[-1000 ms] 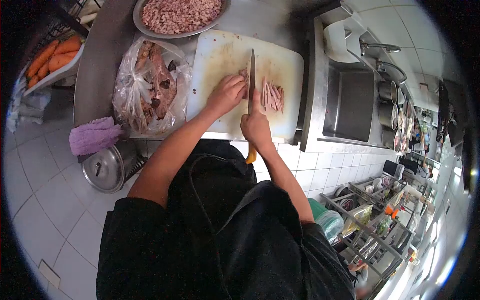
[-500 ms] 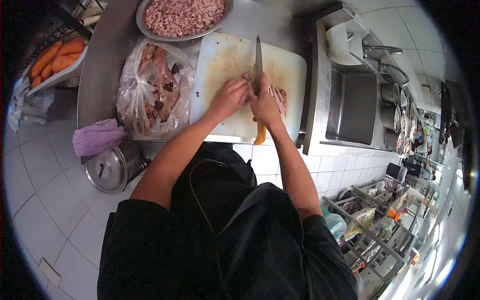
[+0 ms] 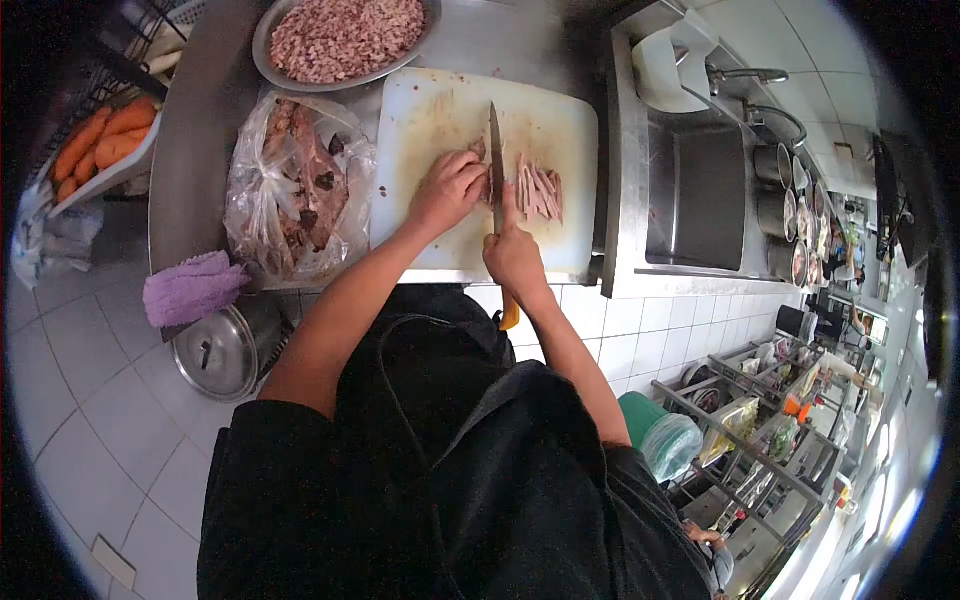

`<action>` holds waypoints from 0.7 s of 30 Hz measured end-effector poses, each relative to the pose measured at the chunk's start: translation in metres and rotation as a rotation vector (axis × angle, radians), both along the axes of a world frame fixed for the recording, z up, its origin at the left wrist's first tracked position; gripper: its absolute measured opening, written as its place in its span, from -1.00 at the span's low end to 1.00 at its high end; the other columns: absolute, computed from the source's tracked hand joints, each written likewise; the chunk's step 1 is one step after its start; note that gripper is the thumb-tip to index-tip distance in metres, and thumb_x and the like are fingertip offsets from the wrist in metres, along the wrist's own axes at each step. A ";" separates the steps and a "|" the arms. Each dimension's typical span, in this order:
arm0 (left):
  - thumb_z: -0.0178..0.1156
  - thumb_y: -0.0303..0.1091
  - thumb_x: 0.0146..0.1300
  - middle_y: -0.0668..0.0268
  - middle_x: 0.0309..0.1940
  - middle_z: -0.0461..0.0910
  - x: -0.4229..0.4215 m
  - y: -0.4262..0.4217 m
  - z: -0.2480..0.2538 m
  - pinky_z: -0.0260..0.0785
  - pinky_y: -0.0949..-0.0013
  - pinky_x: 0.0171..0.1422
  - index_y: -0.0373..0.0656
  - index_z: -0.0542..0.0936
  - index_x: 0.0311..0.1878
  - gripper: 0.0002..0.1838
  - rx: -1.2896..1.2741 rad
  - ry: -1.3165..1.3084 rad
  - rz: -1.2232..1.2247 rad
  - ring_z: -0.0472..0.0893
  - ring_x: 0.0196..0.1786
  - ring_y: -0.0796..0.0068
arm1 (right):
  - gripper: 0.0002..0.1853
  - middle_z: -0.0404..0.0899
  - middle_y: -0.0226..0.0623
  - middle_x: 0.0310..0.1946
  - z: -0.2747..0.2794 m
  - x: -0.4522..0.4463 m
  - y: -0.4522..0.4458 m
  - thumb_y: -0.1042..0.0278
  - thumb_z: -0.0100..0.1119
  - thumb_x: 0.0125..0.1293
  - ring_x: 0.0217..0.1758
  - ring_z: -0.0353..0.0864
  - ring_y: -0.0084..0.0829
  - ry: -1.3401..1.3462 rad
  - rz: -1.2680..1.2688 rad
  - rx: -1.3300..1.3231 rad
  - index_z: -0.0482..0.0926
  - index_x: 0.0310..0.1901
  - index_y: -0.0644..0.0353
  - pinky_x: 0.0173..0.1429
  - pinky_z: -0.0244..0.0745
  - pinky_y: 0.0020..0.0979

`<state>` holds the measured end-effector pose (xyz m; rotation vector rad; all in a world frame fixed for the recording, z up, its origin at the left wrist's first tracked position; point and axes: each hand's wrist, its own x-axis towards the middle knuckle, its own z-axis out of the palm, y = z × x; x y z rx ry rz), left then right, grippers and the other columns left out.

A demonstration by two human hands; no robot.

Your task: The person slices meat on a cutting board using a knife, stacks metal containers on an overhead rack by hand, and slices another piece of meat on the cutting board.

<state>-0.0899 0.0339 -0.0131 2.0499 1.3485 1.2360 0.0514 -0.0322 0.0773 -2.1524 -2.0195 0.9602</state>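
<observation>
A: State of the 2 hands?
B: Left hand (image 3: 447, 194) curled, fingers pressing down on 1 meat piece (image 3: 479, 150), mostly hidden beneath. Right hand (image 3: 513, 258) closed around the knife (image 3: 496, 150), index finger extended up along it.

A: Location?
B: Meat piece on the cutting board (image 3: 560, 118), just left of the blade. Cut strips (image 3: 540, 191) lie on the same board, right of the blade.

A: Handling, estimated?
B: Light, fairly soft, probably slick with fat; strips may tear. Best hold: from above, fingertips tucked back from the edge. Knife stiff; grip at the yellow handle (image 3: 510, 313).

A: Appearance?
B: Piece brownish-pink where exposed. Strips pale pink, slender, bunched, roughly parallel, more than 3. Blade long, grey, tapering to 1 point.
</observation>
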 end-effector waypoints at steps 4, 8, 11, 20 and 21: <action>0.30 -0.45 0.21 0.18 -0.04 0.58 0.001 0.000 0.000 0.43 0.11 0.22 -0.22 0.67 -0.12 -0.82 0.010 0.046 -0.021 0.56 0.11 0.07 | 0.00 0.63 0.34 -0.42 -0.018 0.001 -0.007 0.41 0.06 0.24 -0.33 0.67 0.28 -0.014 0.014 0.059 -0.30 0.62 0.03 -0.17 0.58 0.14; 0.28 -0.45 0.13 0.18 -0.13 0.56 0.004 -0.001 0.003 0.43 0.09 0.13 -0.21 0.64 -0.26 -0.88 0.071 0.065 -0.067 0.56 0.01 0.09 | -0.01 0.63 0.30 -0.44 -0.041 0.004 -0.007 0.40 0.05 0.26 -0.34 0.68 0.26 0.002 -0.018 0.092 -0.30 0.63 -0.02 -0.20 0.57 0.15; 0.25 -0.44 0.02 0.17 -0.24 0.54 0.009 0.008 -0.019 0.43 0.07 0.02 -0.18 0.58 -0.41 -0.94 0.121 0.009 -0.052 0.55 -0.09 0.09 | -0.09 0.62 0.38 -0.43 -0.028 -0.005 0.014 0.33 0.00 0.34 -0.39 0.64 0.33 0.088 -0.008 0.063 -0.29 0.62 0.06 -0.30 0.53 0.14; 0.27 -0.31 0.29 0.10 0.09 0.56 0.003 -0.020 0.019 0.38 0.08 0.31 -0.17 0.62 0.16 -0.62 0.049 0.049 0.137 0.52 0.19 0.03 | -0.41 0.71 0.13 -0.21 0.017 0.000 0.081 0.23 0.08 0.39 -0.12 0.72 0.15 -0.135 0.212 0.251 0.34 0.45 0.09 0.09 0.55 0.05; 0.26 -0.29 0.31 0.10 0.08 0.57 -0.006 -0.025 0.043 0.39 0.09 0.30 -0.18 0.62 0.17 -0.61 -0.044 -0.012 0.121 0.54 0.18 0.05 | -0.49 0.71 0.12 -0.23 0.020 0.000 0.088 0.23 0.12 0.37 -0.13 0.72 0.14 -0.137 0.230 0.263 0.51 0.34 0.11 0.05 0.57 0.03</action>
